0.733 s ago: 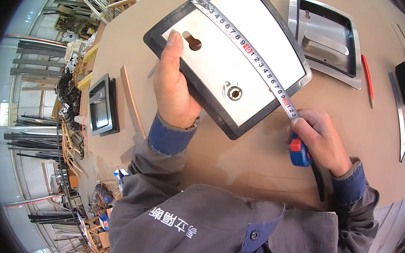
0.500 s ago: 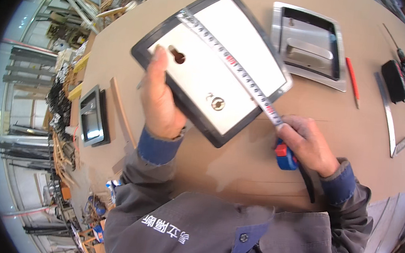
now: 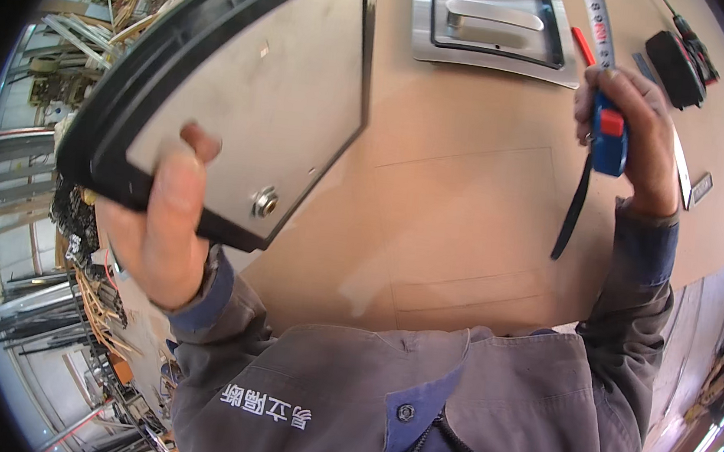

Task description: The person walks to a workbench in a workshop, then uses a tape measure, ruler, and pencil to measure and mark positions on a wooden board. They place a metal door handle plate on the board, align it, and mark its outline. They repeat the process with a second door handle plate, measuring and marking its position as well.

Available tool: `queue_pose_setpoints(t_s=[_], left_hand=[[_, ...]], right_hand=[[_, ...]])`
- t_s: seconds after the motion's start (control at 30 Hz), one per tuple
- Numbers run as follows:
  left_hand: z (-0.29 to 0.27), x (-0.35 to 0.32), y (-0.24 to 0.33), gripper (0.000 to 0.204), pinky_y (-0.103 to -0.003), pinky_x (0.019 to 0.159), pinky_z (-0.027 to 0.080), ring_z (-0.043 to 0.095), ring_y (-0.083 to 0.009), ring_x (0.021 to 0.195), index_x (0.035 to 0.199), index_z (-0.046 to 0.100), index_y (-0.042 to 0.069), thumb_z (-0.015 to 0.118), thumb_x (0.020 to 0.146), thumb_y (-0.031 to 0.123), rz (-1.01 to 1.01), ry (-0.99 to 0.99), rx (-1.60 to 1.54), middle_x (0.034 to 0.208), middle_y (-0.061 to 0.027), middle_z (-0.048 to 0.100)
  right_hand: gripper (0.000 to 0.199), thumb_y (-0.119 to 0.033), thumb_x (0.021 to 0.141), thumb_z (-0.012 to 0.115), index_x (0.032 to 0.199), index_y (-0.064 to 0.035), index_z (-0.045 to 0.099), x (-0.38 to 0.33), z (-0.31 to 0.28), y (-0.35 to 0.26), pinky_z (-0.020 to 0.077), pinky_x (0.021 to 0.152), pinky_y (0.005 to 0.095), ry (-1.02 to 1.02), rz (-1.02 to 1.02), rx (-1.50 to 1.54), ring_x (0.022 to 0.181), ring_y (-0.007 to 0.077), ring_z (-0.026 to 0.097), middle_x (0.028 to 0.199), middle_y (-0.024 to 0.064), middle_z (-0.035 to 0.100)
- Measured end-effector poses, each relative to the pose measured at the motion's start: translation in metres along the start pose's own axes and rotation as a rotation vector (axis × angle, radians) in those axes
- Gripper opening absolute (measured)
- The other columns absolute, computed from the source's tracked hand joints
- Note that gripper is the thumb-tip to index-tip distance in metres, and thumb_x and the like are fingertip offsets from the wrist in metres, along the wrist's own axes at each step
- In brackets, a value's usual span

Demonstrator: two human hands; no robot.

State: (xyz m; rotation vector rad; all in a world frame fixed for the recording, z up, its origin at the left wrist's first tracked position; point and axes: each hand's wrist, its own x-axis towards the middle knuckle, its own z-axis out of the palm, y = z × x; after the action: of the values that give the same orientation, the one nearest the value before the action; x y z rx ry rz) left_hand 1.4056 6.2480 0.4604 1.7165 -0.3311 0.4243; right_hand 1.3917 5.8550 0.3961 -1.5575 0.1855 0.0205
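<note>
My left hand (image 3: 171,238) grips a metal panel (image 3: 269,104) with a thick black edge, its thumb lying on the face beside a keyhole-shaped opening. A round metal fitting (image 3: 266,202) sits near the panel's lower corner. The panel is tilted and lifted toward me at the left. In my right hand (image 3: 641,131) is a blue and red tape measure (image 3: 609,141), its blade (image 3: 599,31) standing out upward and away from the panel. A black strap hangs from the tape measure's case. Both hands are closed.
Pencil lines mark the brown board (image 3: 466,227) in front of me. At the far side lie a recessed steel plate with a handle (image 3: 492,29), a red pencil (image 3: 582,45), a black block-like tool part (image 3: 675,69) and a metal square (image 3: 701,186). Scrap wood is piled at left.
My left hand has drawn the panel left and closer, tilting it. My right hand has moved up and right with the tape measure, whose blade has come off the panel. The drawn lines are now exposed.
</note>
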Motion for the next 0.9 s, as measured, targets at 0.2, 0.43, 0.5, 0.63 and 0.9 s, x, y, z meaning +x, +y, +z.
queue_pose_setpoints(t_s=[0.2, 0.43, 0.5, 0.63, 0.9], left_hand=[[0.028, -0.019, 0.023, 0.032, -0.030, 0.060, 0.049, 0.058, -0.0155, 0.072, 0.094, 0.065, -0.001, 0.087, 0.075, 0.014, 0.285, -0.472, 0.317, 0.104, -0.0140, 0.067], [0.085, -0.074, 0.019, 0.031, -0.034, 0.067, 0.056, 0.065, -0.0242, 0.081, 0.088, 0.058, 0.005, 0.085, 0.074, 0.008, 0.433, -0.807, 0.328, 0.113, -0.0146, 0.063], [0.100, -0.092, 0.010, 0.031, -0.036, 0.072, 0.057, 0.066, -0.0279, 0.090, 0.088, 0.058, 0.004, 0.084, 0.072, 0.006, 0.478, -0.841, 0.389, 0.115, -0.0127, 0.062], [0.128, -0.124, -0.013, 0.023, -0.033, 0.074, 0.052, 0.055, -0.0244, 0.084, 0.097, 0.057, 0.002, 0.064, 0.078, 0.012, 0.627, -0.858, 0.542, 0.109, -0.0144, 0.053], [0.134, -0.128, -0.017, 0.041, -0.040, 0.086, 0.056, 0.063, -0.0325, 0.103, 0.112, 0.062, 0.005, 0.082, 0.078, 0.017, 0.342, -0.879, 0.295, 0.118, -0.0146, 0.059]], right_hand=[[0.033, -0.033, 0.102, 0.060, 0.103, -0.0015, 0.070, -0.001, -0.065, -0.001, 0.0544, 0.064, 0.0227, 0.207, -0.154, -0.230, 0.068, 0.0096, 0.066, 0.082, 0.0052, 0.070], [0.032, -0.035, 0.103, 0.058, 0.104, -0.0043, 0.068, 0.008, -0.090, 0.019, 0.0520, 0.058, 0.0221, 0.278, -0.172, -0.320, 0.064, 0.0094, 0.063, 0.081, 0.0042, 0.068], [0.033, -0.033, 0.100, 0.060, 0.104, -0.0030, 0.071, 0.010, -0.102, 0.025, 0.0530, 0.066, 0.0222, 0.296, -0.122, -0.360, 0.075, 0.0089, 0.067, 0.086, 0.0033, 0.068], [0.033, -0.034, 0.099, 0.062, 0.104, -0.0034, 0.071, 0.019, -0.111, 0.040, 0.0505, 0.069, 0.0207, 0.291, -0.097, -0.422, 0.078, 0.0076, 0.066, 0.087, 0.0017, 0.065], [0.040, -0.037, 0.099, 0.061, 0.111, -0.0004, 0.072, 0.035, -0.118, 0.061, 0.0511, 0.079, 0.0258, 0.160, -0.248, -0.491, 0.085, 0.0121, 0.065, 0.097, 0.0032, 0.069]])
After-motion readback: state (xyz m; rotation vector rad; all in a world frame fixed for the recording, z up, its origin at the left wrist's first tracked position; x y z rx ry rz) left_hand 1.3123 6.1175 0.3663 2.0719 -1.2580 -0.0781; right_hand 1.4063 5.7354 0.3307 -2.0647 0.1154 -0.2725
